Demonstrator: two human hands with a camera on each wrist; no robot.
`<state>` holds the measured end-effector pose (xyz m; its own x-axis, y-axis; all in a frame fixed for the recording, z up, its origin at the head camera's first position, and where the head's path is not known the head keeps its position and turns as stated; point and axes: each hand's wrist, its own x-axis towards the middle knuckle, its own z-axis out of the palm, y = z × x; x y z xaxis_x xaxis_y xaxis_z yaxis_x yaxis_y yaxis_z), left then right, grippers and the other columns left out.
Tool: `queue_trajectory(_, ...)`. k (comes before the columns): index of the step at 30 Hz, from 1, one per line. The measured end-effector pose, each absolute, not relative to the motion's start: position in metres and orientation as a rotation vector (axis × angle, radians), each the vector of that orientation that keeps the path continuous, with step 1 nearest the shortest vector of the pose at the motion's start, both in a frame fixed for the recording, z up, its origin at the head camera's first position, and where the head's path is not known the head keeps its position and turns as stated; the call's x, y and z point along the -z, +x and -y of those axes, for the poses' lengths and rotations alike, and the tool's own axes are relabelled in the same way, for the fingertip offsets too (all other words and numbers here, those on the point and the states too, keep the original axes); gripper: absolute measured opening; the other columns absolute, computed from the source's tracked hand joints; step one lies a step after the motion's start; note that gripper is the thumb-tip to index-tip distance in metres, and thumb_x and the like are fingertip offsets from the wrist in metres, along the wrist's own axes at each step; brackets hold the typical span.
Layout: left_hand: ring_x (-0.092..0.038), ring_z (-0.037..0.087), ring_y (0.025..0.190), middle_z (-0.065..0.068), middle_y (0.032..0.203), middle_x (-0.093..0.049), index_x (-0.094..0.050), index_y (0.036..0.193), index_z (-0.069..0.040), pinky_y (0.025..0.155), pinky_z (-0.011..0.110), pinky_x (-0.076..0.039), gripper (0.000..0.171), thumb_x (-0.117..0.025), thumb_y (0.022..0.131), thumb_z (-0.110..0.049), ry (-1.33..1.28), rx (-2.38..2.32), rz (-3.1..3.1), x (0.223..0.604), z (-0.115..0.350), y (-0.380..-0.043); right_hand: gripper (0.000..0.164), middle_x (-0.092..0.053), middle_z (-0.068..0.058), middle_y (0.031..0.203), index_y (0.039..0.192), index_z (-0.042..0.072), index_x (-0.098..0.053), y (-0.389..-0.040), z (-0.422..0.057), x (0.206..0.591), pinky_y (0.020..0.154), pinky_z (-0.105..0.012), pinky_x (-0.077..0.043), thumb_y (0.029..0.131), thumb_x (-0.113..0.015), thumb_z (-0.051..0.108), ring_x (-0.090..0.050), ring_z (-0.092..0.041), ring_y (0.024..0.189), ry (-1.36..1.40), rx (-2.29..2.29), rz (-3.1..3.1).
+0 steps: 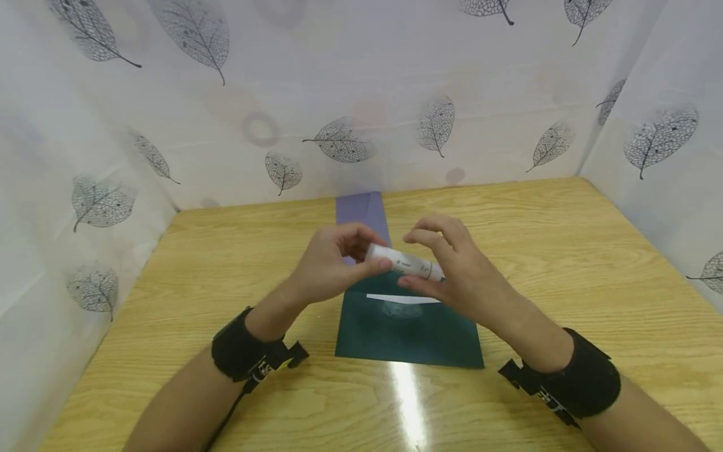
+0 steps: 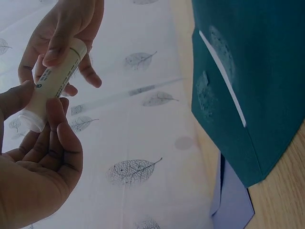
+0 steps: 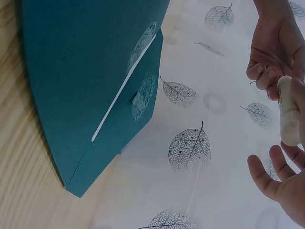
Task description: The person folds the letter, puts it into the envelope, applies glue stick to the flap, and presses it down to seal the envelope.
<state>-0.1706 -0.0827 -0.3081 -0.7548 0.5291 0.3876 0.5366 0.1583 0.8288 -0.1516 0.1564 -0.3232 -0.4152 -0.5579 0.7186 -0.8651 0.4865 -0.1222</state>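
"What are the hands holding?"

"A white tube [image 1: 408, 265] with small printing on its side. The left hand [image 1: 324, 267] grips it, thumb in front and fingers behind. The tube is held in the air, slanting down toward the right, above a dark green envelope [image 1: 409, 342]."

"And the right hand [image 1: 471, 276]?"

"It is at the tube's other end, loose rather than clenched: the thumb lies against the tube, and the fingers are spread and lightly bent."

"Describe the envelope."

"It lies flat on a wood-patterned table [image 1: 593, 263], its flap lifted away on the far side. A white strip [image 1: 403, 299] shows along the opening. Both wrist views show a pale, rough smear [image 2: 221, 50] on the body and another on the flap."

"Anything else nearby?"

"A piece of purple paper [image 1: 358, 207] reaches from behind the envelope toward the back edge of the table. Beyond hangs a pale cloth [image 1: 384, 56] printed with skeletal leaves. Each wrist wears a black band [image 1: 240, 345]."
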Motion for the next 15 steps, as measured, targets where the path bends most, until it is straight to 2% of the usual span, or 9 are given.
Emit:
queue_trajectory(4,-0.066,0.016,0.069,0.011,0.088,-0.070,-0.068,0.099,0.002,0.063,0.029,-0.056,0.019,-0.077,0.083,0.002,-1.098,1.755,2.375,0.3083,0.0817,-0.1698,0.053,-0.055,-0.017,0.121,0.125,-0.002,-0.056,-0.1499,-0.1565,0.3216,0.089,-0.033,-0.048,0.097,-0.057,0.043,-0.052,-0.031,0.109,1.133,-0.620,2.111)
queue_trajectory(9,-0.066,0.016,0.069,0.012,0.089,-0.070,-0.066,0.097,0.002,0.063,0.032,-0.056,0.021,-0.079,0.081,0.003,-1.113,1.758,2.353,0.3069,0.0808,-0.1675,0.056,-0.058,-0.016,0.117,0.130,-0.004,-0.056,-0.1472,-0.1571,0.3214,0.078,-0.035,-0.054,0.098,-0.050,0.042,-0.056,-0.027,0.102,1.115,-0.571,2.165)
queue_trajectory(13,-0.065,0.015,0.069,0.012,0.089,-0.070,-0.066,0.097,0.002,0.062,0.033,-0.055,0.021,-0.079,0.080,0.004,-1.148,1.721,2.312,0.3067,0.0805,-0.1653,0.050,-0.062,-0.011,0.102,0.121,-0.003,-0.060,-0.1469,-0.1578,0.3221,0.068,-0.032,-0.052,0.100,-0.047,0.041,-0.057,-0.022,0.088,1.152,-0.551,2.167)
queue_trajectory(15,-0.064,0.014,0.069,0.010,0.088,-0.070,-0.067,0.098,0.001,0.062,0.030,-0.055,0.022,-0.080,0.081,0.000,-1.222,1.524,2.286,0.3071,0.0805,-0.1656,0.047,-0.061,-0.009,0.095,0.116,-0.002,-0.060,-0.1472,-0.1580,0.3219,0.064,-0.031,-0.049,0.101,-0.046,0.040,-0.056,-0.020,0.082,1.167,-0.543,2.159)
